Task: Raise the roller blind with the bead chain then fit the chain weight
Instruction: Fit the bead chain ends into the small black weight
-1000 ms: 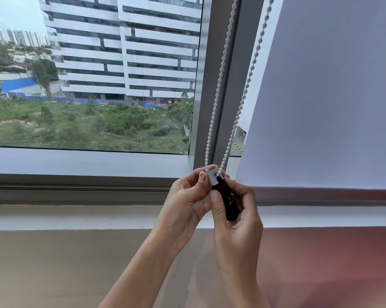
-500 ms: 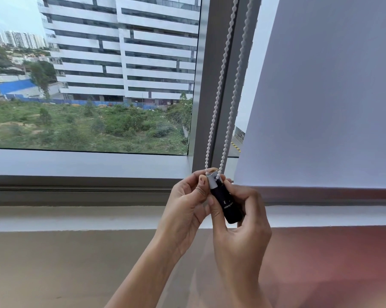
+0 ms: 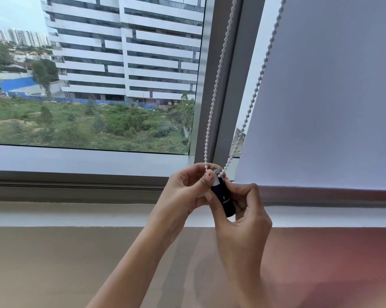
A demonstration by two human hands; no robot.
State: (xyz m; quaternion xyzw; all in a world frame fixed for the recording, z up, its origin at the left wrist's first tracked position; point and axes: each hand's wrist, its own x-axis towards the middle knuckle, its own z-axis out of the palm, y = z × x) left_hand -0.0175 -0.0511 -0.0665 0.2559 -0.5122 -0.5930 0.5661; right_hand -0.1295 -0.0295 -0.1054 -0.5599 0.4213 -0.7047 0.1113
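A white bead chain [image 3: 218, 70] hangs in two strands in front of the grey window post, and both strands meet at my hands. There a dark cylindrical chain weight [image 3: 223, 199] with a pale cap sits at the bottom of the loop. My right hand [image 3: 243, 210] is wrapped around the weight's body. My left hand [image 3: 185, 192] pinches the cap and the chain's low end with thumb and forefinger. The white roller blind [image 3: 330, 96] covers the right pane, its bottom bar level with the sill.
The grey window post [image 3: 227, 90] stands behind the chain, with a glass pane [image 3: 98, 74] to the left showing buildings and greenery. A grey frame rail and white sill [image 3: 65, 215] run across below, above a plain wall [image 3: 76, 263].
The right strand of the chain has swung out to the right again. The weight is tilted a little more in my right hand, and both hands stay at the same spot.
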